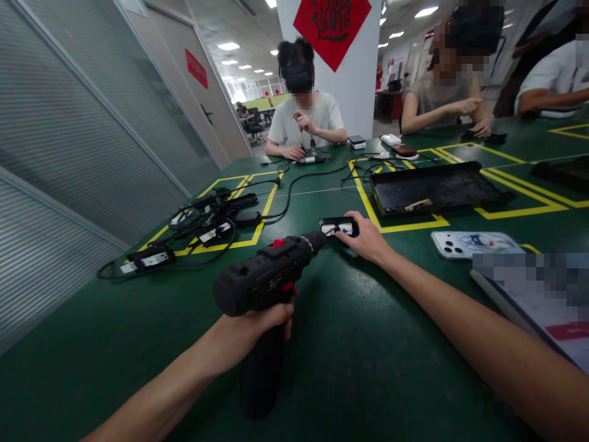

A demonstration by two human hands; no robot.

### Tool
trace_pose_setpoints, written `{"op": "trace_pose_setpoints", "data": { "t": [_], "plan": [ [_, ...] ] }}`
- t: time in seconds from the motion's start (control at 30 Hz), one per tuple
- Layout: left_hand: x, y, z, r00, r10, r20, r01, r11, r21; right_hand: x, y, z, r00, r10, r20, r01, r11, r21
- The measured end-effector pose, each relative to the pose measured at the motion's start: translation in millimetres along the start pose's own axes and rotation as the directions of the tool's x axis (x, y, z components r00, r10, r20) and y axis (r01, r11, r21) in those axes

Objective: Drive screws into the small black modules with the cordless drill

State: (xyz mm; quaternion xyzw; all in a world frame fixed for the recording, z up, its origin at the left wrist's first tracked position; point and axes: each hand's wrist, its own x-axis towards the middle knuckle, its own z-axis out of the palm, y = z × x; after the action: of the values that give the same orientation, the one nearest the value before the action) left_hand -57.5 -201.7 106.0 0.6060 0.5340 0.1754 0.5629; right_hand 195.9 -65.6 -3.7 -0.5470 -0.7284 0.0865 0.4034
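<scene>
The small oblong black casing with a white inset face point(338, 221) is at the right hand's fingertips, on or just over the dark green surface point(368, 350), its long axis running left to right. The right hand point(365, 239) is nearer to it, thumb and fingers closed about its right end. The left hand point(271, 317) is wrapped round the handle of a matte black drill with red switches point(257, 282); from that hand the casing lies forward and to the right. The slim metal bit point(330, 232) points at the casing's near side, slanting across its long axis; whether the tip touches cannot be told.

The drill's back end is rounded, its collar marked with pale numerals. The surface is smooth, edged into zones by flat yellow tape point(414, 226). Left of the casing lies a loose tangle of black cables and adapters point(221, 212); to its right, a shallow, scuffed black tray point(442, 184).
</scene>
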Motion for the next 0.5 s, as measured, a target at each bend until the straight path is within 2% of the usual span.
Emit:
{"op": "trace_pose_setpoints", "data": {
  "t": [0.5],
  "plan": [
    [1.0, 1.1, 0.1, 1.000, 0.018, 0.000, -0.018, 0.999, 0.031, 0.1, -0.8, 0.4, 1.000, 0.001, 0.004, -0.001, 1.000, 0.001]
  ]
}}
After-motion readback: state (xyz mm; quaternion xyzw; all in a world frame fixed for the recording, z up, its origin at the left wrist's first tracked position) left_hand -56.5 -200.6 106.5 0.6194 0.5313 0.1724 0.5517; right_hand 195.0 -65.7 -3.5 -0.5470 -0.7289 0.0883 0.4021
